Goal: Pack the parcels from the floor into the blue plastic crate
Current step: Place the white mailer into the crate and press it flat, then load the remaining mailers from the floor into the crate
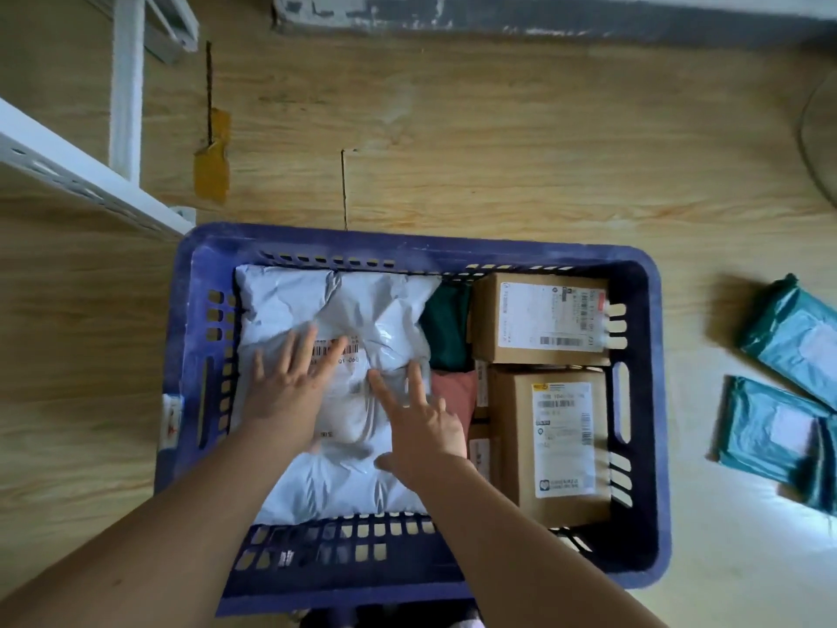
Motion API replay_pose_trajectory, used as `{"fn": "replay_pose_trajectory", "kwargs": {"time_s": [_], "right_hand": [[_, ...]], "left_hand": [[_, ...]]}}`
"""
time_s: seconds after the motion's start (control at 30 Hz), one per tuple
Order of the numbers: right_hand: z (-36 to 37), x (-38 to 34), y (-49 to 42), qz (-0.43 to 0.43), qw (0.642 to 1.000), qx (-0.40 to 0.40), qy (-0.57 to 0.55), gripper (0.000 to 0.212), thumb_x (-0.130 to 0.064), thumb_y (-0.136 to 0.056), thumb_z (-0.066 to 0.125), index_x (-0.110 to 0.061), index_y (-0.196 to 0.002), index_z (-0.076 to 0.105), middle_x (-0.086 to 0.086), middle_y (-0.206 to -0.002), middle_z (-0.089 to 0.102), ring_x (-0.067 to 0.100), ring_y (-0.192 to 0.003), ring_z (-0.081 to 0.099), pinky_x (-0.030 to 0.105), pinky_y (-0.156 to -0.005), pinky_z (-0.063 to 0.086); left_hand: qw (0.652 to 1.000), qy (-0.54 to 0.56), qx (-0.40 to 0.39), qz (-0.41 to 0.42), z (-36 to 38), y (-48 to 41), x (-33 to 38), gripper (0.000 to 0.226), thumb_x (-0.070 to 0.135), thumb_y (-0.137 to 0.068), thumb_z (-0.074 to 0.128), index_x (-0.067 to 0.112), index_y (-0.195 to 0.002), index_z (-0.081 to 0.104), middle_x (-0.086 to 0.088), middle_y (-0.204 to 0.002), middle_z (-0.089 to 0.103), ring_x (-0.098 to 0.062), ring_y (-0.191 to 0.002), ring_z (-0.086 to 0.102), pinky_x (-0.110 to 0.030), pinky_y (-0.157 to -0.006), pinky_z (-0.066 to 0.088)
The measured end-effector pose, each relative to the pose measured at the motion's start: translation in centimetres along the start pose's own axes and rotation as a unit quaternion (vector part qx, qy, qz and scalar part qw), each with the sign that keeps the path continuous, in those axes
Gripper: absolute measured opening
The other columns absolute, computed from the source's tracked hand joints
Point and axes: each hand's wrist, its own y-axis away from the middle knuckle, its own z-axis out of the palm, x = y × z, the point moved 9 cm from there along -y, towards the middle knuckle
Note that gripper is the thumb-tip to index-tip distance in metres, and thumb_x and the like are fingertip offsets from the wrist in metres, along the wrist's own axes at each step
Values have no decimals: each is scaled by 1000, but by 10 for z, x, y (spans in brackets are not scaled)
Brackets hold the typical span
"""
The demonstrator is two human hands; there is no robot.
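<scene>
The blue plastic crate [190,337] stands on the wooden floor in the middle of the view. A large white poly-bag parcel [362,301] fills its left half. My left hand [290,378] lies flat on that parcel with fingers spread. My right hand [425,423] rests on it too, fingers straight. Two cardboard boxes fill the crate's right side, one at the back [539,317] and one at the front [557,441]. A dark green parcel [446,328] and a pink parcel [453,396] sit wedged between bag and boxes. Teal poly-bag parcels [788,342] [765,428] lie on the floor to the right.
A white metal shelf frame [81,174] reaches in from the left, close to the crate's back left corner. A grey wall base [543,15] runs along the top. Bare wooden floor lies behind the crate.
</scene>
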Motion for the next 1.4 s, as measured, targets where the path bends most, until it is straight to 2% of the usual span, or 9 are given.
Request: {"fn": "replay_pose_trajectory", "kwargs": {"time_s": [0.07,0.17,0.33,0.53,0.63,0.77,1.0,1.2,1.4], "right_hand": [[-24,2,22,-17,999,25,-26,93,-35,-89,60,-46,-145,-13,8,-156,-23,37,-136,28,41,-101,41],[-70,8,57,-34,995,83,-52,78,-28,-94,51,-42,-148,-3,3,-159,-7,29,-139,23,38,-103,38],[-142,12,126,-28,989,127,-68,71,-26,-95,48,-36,-150,3,3,-159,9,25,-142,20,38,-106,35],[-214,5,229,-21,975,194,-107,63,-20,-92,47,-32,-147,18,-1,-147,34,21,-132,34,36,-100,42],[-242,-1,289,-23,971,205,-119,64,-16,-91,46,-32,-147,20,-2,-147,35,21,-132,34,37,-99,44],[-282,-7,372,-23,964,235,-125,65,-18,-93,46,-34,-148,17,-6,-151,27,20,-139,25,39,-103,42],[-333,-18,529,0,930,329,-162,64,-19,-92,49,-35,-147,21,-10,-149,30,16,-135,28,30,-109,32],[-332,-5,628,47,913,360,-189,63,-21,-92,48,-36,-147,22,-11,-150,27,15,-136,27,28,-109,26],[-325,29,690,97,891,392,-206,61,-24,-93,49,-39,-146,21,-11,-149,30,16,-135,29,31,-108,30]], "left_hand": [[1000,-3,7,9,-15,22,1,125,41,-77,73,30,-138,-36,-9,-147,-39,-29,-144,-21,-53,-115,-4],[998,-7,53,23,-55,58,6,113,40,-81,68,30,-145,-25,-7,-154,-30,-26,-146,-15,-50,-117,4],[994,16,95,45,-125,119,23,97,38,-86,62,29,-150,-10,-4,-157,-23,-23,-147,-12,-49,-117,8],[988,4,121,92,-204,215,51,76,41,-92,52,26,-151,6,-6,-159,-14,-22,-148,-5,-48,-118,7],[985,-50,118,117,-240,272,63,76,42,-94,50,25,-152,3,-5,-159,-12,-23,-148,-4,-49,-117,2],[972,-81,162,148,-309,351,75,77,42,-93,51,26,-152,3,-2,-160,-5,-20,-147,1,-48,-118,0],[932,-148,244,224,-408,484,104,67,35,-95,47,25,-150,12,-2,-159,4,-18,-147,6,-47,-118,0],[898,-173,277,294,-438,568,148,63,41,-95,43,28,-149,15,2,-157,11,-15,-146,8,-45,-117,-2],[873,-148,286,367,-436,619,212,62,39,-94,45,30,-149,16,7,-156,15,-12,-144,14,-41,-119,0]]}}
